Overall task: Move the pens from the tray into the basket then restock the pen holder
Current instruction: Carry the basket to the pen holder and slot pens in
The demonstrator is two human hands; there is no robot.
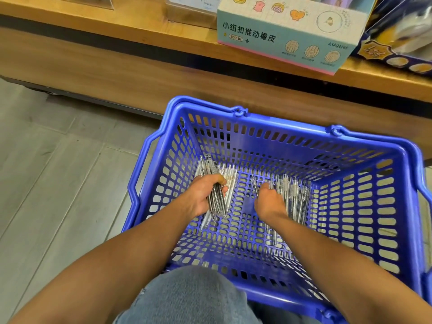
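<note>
Pens (216, 197) bunching in left hand (202, 195); right hand (268, 202) gripping another bundle (294, 199) inside basket (364, 232); loose grips risking spills.

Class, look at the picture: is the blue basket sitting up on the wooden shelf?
No. The basket stands on the floor below the shelf, with both hands inside it among the pens.

You've got a bright blue basket (364, 206) with slotted mesh walls, clear pens (216, 195) with dark cores, wood-grain orange-brown shelf (117, 54), pale teal grid-print box (289, 36) with pink base edge, grey plank floor (58, 171), faded blue denim knee (194, 298)
</note>
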